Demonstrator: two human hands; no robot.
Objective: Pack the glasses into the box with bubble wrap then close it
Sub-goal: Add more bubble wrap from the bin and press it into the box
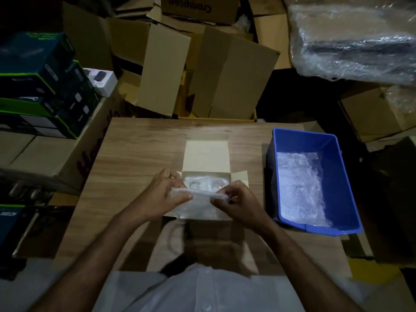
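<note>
So the bubble wrap (pixel 198 195) is pinched crosswise by left hand (pixel 167 190) and right hand (pixel 234 198), right above the open box (pixel 206 158).

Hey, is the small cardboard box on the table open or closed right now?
Open. The box has its lid flap laid back away from the person, and bubble wrap, held by both hands, shows inside.

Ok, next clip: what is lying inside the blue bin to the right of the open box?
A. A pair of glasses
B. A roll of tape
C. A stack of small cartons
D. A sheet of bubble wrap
D: the blue bin holds only a crinkled sheet of bubble wrap on its floor, while both hands work at the open box.
</note>
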